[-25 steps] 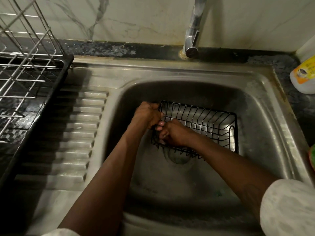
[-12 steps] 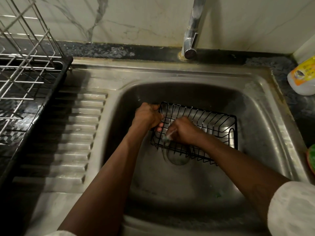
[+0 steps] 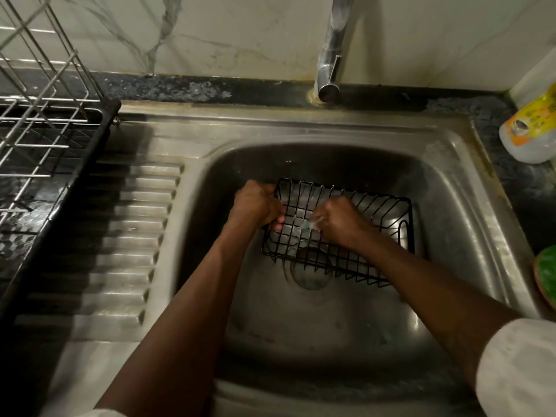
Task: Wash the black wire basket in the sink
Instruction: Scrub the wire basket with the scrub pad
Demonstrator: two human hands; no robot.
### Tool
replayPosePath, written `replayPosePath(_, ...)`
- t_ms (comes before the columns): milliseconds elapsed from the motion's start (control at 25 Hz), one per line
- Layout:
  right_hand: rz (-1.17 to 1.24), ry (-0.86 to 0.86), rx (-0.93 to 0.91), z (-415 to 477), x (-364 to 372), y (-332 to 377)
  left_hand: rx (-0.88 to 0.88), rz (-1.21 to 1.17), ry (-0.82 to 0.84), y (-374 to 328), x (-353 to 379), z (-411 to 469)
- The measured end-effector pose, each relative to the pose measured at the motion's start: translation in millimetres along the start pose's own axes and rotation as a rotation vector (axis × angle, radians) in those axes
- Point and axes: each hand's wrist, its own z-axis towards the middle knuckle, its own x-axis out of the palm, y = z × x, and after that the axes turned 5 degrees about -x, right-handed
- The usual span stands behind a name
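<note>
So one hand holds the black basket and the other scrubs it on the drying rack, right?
Not on the drying rack: the head view shows the black basket in the sink, the left hand gripping its edge, the right hand scrubbing inside with a small pad.

Black wire basket (image 3: 361,224) — tilted, open side up — in steel sink (image 3: 451,182).

The basket (image 3: 376,224) is black wire in a grid. The sink (image 3: 331,326) is dull grey steel, its drainboard (image 3: 132,224) striped by ribs. The wall (image 3: 240,40) is white marble with grey veins; the desk (image 3: 180,88) is black, speckled grey. The bottle (image 3: 529,130) is whitish with a yellow-and-orange label. The scourer (image 3: 308,226) is pale green, the sleeve (image 3: 520,371) white, the rack (image 3: 45,115) silver.
</note>
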Motion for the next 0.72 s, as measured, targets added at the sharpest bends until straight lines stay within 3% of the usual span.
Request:
replayPosePath(80, 0.0, -0.048, 0.087, 4, -6, -7, -0.004, -0.004, -0.01, -1, 1, 1)
replayPosePath(200, -0.021, 0.26, -0.146, -15, -8, 8, -0.006, 0.022, -0.01, -2, -2, -1)
replayPosePath(280, -0.017, 0.354, -0.226, -31, -9, 10, 0.001, 0.028, -0.005, -2, -3, -4)
replayPosePath(440, -0.06, 0.017, 0.01, -20, -12, -12, 0.001, 0.032, -0.007, -2, -1, -2)
replayPosePath(520, -0.1, -0.047, 0.091, -16, -6, -17, 0.006, 0.038, -0.01, -2, 0, -2)
replayPosePath(680, -0.098, 0.247, -0.292, -38, 4, 2, 0.008, 0.069, -0.015, -4, -2, -6)
replayPosePath(720, -0.077, 0.316, -0.311, -42, 1, 5, 0.007, 0.069, -0.01, -5, -3, -7)
